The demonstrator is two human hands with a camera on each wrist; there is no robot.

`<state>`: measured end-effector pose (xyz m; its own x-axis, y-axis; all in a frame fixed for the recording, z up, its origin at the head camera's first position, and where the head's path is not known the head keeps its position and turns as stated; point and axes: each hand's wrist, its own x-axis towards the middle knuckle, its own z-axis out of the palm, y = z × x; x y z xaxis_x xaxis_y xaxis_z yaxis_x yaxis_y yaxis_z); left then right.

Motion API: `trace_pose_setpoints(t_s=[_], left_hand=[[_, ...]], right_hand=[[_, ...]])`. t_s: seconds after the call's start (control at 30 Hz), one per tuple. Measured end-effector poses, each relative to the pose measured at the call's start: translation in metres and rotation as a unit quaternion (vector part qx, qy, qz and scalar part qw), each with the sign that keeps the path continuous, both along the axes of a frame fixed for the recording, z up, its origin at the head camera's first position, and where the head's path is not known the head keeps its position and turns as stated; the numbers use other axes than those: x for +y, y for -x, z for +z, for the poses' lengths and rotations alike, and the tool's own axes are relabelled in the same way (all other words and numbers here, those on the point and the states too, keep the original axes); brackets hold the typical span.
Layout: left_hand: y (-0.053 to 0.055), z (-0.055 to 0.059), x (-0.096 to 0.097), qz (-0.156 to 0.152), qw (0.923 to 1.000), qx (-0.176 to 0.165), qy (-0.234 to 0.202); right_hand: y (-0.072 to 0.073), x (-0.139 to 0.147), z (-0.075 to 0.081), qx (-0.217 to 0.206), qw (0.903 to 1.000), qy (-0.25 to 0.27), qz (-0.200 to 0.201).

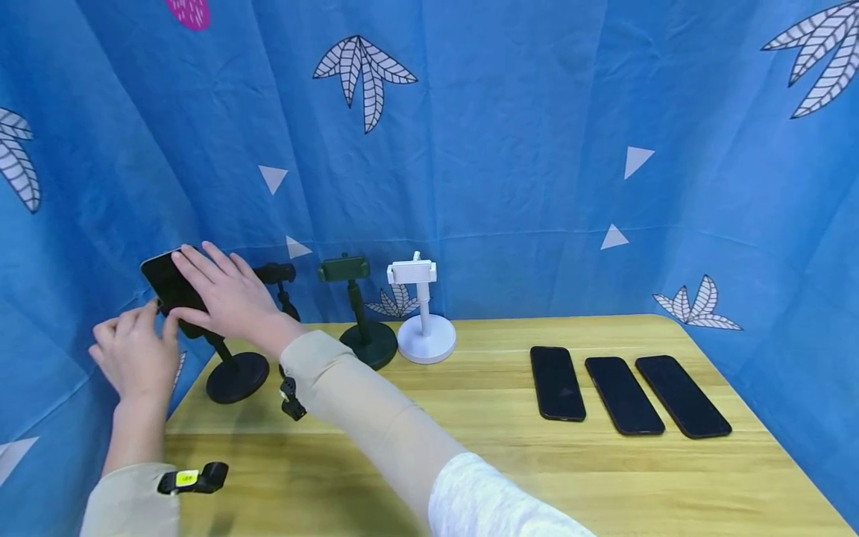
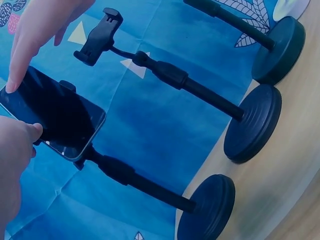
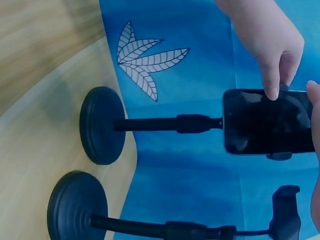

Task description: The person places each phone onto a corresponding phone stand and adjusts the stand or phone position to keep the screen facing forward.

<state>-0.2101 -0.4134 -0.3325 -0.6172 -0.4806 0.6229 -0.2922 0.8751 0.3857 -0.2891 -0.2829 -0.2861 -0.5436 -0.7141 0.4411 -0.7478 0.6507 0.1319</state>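
Standing lengthwise above the pole (image 3: 150, 124) of a black stand (image 1: 238, 377), a phone (image 1: 164, 283) is flanked by 2 clamp ends (image 3: 279, 156) at its long edges. 1 edge is pinched by the left hand (image 1: 137, 354), its thumb (image 3: 271, 87) laid on the front; near the upper end the phone is touched by the right hand (image 1: 235, 298), its fingers (image 1: 204, 263) seemingly straight, though partly hidden. Alongside are placed another black stand (image 2: 210, 100), a green stand (image 1: 367, 344) and a white stand (image 1: 426, 339); 3 phones (image 1: 624, 395) are laid rightward on the table (image 1: 604, 477)

Curtained-off workspace, blue leaf-print fabric (image 1: 510, 149) around a wood-grain table (image 1: 493, 403)
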Motion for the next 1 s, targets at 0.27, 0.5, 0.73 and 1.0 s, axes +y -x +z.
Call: trace_pose_setpoints(t_s=[0.27, 0.5, 0.73, 1.0], left_hand=[[-0.002, 0.0, -0.001, 0.0, 1.0, 0.005, -0.002], [-0.005, 0.0, -0.005, 0.009, 0.9999, 0.011, -0.004], [-0.005, -0.003, -0.004, 0.015, 0.9999, -0.001, -0.007], [-0.005, -0.004, -0.002, 0.011, 0.9998, -0.017, -0.008]], right_hand=[[-0.002, 0.013, -0.013, 0.006, 0.9998, 0.019, 0.01], [-0.003, 0.021, -0.025, 0.038, 0.9987, 0.027, 0.022], [0.001, 0.039, -0.036, 0.06, 0.9969, 0.047, 0.022], [0.006, 0.061, -0.046, 0.092, 0.9911, 0.083, 0.048]])
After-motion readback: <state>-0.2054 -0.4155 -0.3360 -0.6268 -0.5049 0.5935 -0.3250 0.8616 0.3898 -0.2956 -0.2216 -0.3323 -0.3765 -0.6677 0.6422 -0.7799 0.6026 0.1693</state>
